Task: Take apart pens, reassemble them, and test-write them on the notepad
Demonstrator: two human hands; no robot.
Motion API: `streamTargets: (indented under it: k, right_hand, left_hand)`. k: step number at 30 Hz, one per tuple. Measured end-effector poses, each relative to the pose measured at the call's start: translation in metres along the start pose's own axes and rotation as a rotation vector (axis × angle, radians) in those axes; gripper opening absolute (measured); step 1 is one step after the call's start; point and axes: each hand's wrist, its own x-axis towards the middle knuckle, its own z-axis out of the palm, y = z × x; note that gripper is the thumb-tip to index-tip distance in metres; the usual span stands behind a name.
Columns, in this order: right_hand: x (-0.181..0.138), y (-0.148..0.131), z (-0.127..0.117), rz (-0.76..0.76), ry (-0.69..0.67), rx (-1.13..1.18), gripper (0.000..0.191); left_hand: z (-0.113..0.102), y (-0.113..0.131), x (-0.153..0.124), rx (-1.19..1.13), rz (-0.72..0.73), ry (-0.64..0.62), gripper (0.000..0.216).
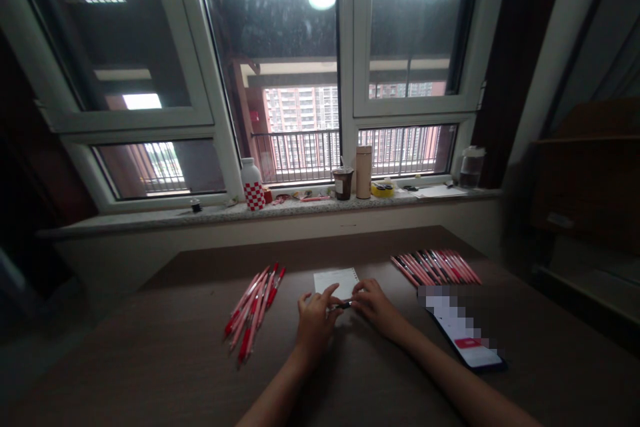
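Observation:
Both my hands meet at the middle of a dark brown table (150, 360). My left hand (314, 321) and my right hand (375, 307) are closed in a pinch on one slim dark pen (344, 305) held between them. Just beyond the fingers lies a small white notepad (336, 280). Several red and white pens (254, 308) lie loose to the left. Another row of several red pens (436, 267) lies to the right.
A phone with a lit screen (463, 333) lies by my right forearm. The stone window sill (150, 217) carries a red-checked white bottle (253, 184), a dark cup (343, 183), a beige flask (363, 172) and a clear jar (471, 167). A wooden shelf (590, 167) stands at right.

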Motion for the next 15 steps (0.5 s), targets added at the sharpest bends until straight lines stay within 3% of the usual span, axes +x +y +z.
streamTargets:
  k: [3, 8, 15]
  right_hand:
    - [0.0013, 0.0038, -0.0016, 0.053, 0.023, 0.011, 0.023]
    - [0.0011, 0.0097, -0.0044, 0.125, 0.057, 0.051, 0.029]
    - [-0.0012, 0.0081, 0.002, 0.16, 0.084, 0.021, 0.039]
  left_hand:
    - [0.0001, -0.0012, -0.0004, 0.026, -0.024, 0.015, 0.043]
    - [-0.0027, -0.0016, -0.0011, 0.139, 0.002, 0.031, 0.02]
    - [-0.0078, 0.0035, -0.0026, 0.128, 0.067, 0.063, 0.018]
